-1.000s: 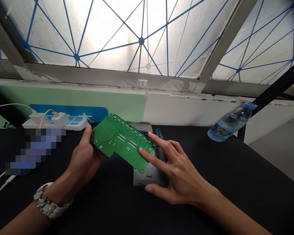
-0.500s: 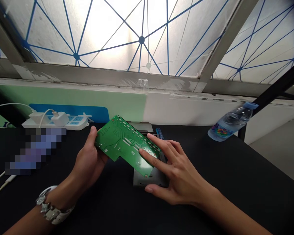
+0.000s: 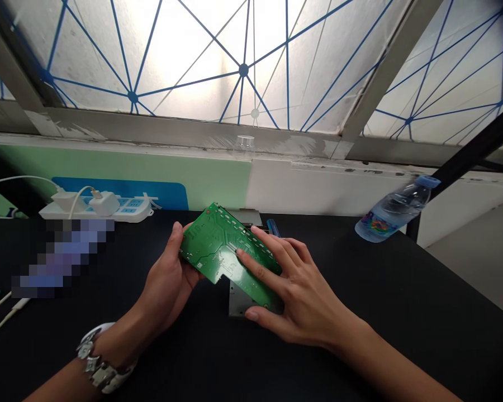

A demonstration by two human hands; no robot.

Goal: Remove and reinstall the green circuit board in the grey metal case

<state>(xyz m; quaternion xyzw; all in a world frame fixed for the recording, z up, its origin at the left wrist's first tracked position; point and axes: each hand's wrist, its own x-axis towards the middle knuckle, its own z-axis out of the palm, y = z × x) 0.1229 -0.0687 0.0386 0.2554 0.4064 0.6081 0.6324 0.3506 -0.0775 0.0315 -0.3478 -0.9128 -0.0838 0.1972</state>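
A green circuit board (image 3: 213, 245) is tilted above the table, its notched edge toward me. My left hand (image 3: 171, 279) grips its left end, thumb along the edge and the other fingers underneath, mostly hidden. Over the right end lies my right hand (image 3: 293, 285), fingers stretched and spread, one fingertip near the board's middle and appearing to touch it. Beneath the board, a flat grey metal piece (image 3: 238, 301) rests on the table; the board and my right hand cover most of it.
Behind the board, a blue object (image 3: 272, 227) shows partly. A tilted water bottle (image 3: 394, 212) leans at the right near a black bar (image 3: 478, 142). At the left are a white power strip (image 3: 138, 211) with plugs and cables, on the black table (image 3: 184, 357). A clear cup (image 3: 245, 144) stands by the window.
My left hand and the circuit board have moved to the right, the board sliding further under my right hand. My right hand has barely moved.
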